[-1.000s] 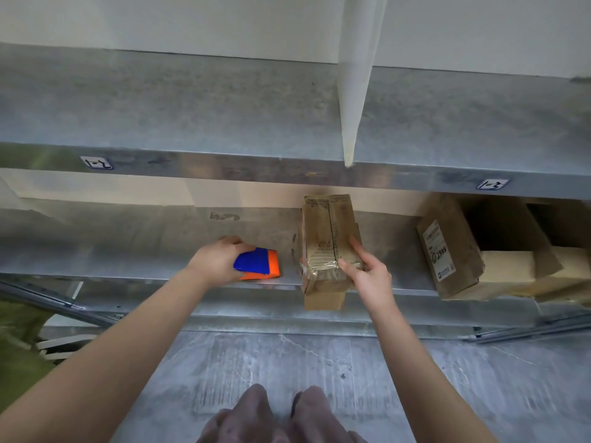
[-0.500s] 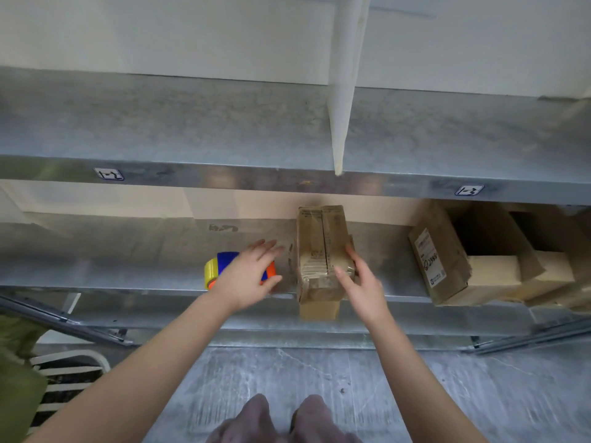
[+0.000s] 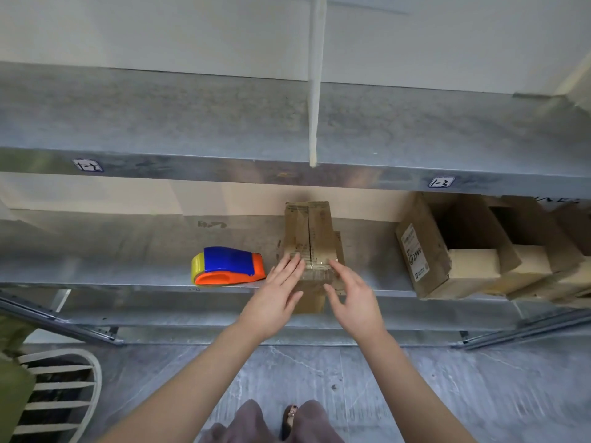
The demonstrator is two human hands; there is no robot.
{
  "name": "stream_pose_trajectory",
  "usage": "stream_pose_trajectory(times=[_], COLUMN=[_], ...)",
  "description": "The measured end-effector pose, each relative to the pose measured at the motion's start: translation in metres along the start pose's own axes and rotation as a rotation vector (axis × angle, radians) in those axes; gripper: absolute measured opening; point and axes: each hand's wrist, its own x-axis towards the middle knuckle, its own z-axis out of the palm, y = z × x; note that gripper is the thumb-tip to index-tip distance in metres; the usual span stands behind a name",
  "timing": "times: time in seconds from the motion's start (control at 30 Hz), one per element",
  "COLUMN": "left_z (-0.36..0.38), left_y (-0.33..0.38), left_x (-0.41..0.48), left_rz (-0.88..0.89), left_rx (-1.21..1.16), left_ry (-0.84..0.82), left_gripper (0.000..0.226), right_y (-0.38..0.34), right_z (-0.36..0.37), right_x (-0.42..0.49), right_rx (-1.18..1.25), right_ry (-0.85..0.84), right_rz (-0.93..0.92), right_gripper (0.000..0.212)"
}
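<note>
Box (image 3: 319, 223) under fingertips: left hand (image 3: 275, 295), right hand (image 3: 355, 302) flat, fingers straight, slightly apart, gripping nothing. Press tape (image 3: 316, 267) firmly, smoothing outward from seam (image 3: 309, 238) between fingertips.

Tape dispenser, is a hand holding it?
No, the tape dispenser lies untouched on the shelf; the left hand and right hand are at the taped box.

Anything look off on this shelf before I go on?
Yes. The taped box juts out past the front edge of the shelf instead of sitting fully on it. To its right, the open cartons lean sideways with their flaps loose. The tape dispenser looks fine.
</note>
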Motion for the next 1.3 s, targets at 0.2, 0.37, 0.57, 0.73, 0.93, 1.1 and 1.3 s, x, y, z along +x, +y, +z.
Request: stream_pose_trajectory(times=[0.2,0.37,0.57,0.73,0.93,1.1,1.3], left_z=[0.004,-0.004,0.008,0.002,0.003,-0.004,-0.042], left_y=[-0.001,0.004,0.004,0.001,0.006,0.007,-0.011], left_x=[-0.001,0.005,0.012,0.023,0.035,0.034,0.032], left_rz=[-0.328,-0.347,-0.416,-0.421,-0.404,-0.417,-0.284], left_rx=[-0.461,-0.474,-0.587,-0.341,-0.055,-0.233,-0.36], left_ry=[0.013,-0.001,0.079,0.186,0.284,0.227,-0.053], left_gripper=[0.074,0.073,0.079,0.065,0.052,0.058,0.063], right_y=[-0.001,0.003,0.003,0.002,-0.011,0.0,0.01], right_z=[-0.002,-0.005,-0.007,0.002,0.018,-0.003,-0.039], right_x=[0.005,0.015,0.021,0.027,0.026,0.026,0.031], right_rx=[0.144,0.202,0.341,0.233,0.084,0.247,0.34], right_ry=[0.03,0.054,-0.027,0.064,0.208,0.002,-0.23], right_rz=[0.022,0.029,0.159,0.172,0.178,0.17,0.119], right_gripper=[0.039,0.032,0.031,0.029,0.024,0.035,0.039])
